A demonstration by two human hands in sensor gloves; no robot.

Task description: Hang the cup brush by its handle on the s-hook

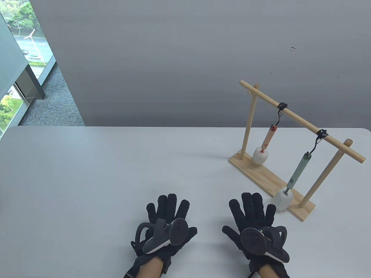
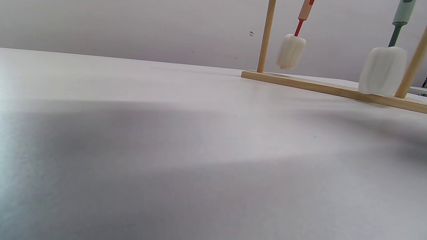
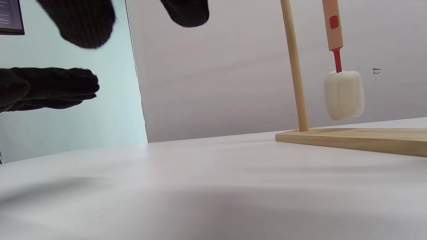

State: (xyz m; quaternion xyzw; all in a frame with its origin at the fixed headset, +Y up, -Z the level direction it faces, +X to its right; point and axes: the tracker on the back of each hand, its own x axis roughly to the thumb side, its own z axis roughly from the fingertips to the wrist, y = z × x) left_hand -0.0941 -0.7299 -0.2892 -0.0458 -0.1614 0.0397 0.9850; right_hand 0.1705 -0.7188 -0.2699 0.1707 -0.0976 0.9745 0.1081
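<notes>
A wooden rack (image 1: 272, 176) stands at the table's right. Two black s-hooks hang on its sloping bar, a far s-hook (image 1: 280, 111) and a near s-hook (image 1: 318, 139). A pink-handled cup brush (image 1: 267, 142) with a white sponge head hangs from the far hook; it also shows in the left wrist view (image 2: 291, 50) and the right wrist view (image 3: 343, 93). A green-handled cup brush (image 1: 297, 173) hangs from the near hook, its sponge head (image 2: 382, 71) low by the rack base. My left hand (image 1: 166, 215) and right hand (image 1: 252, 214) lie flat and empty near the front edge, fingers spread.
The white table (image 1: 116, 173) spreads left of the rack. A grey wall stands behind it, and a window (image 1: 17, 58) is at the far left. The right hand's fingertips (image 3: 80, 30) hang above the table in the right wrist view.
</notes>
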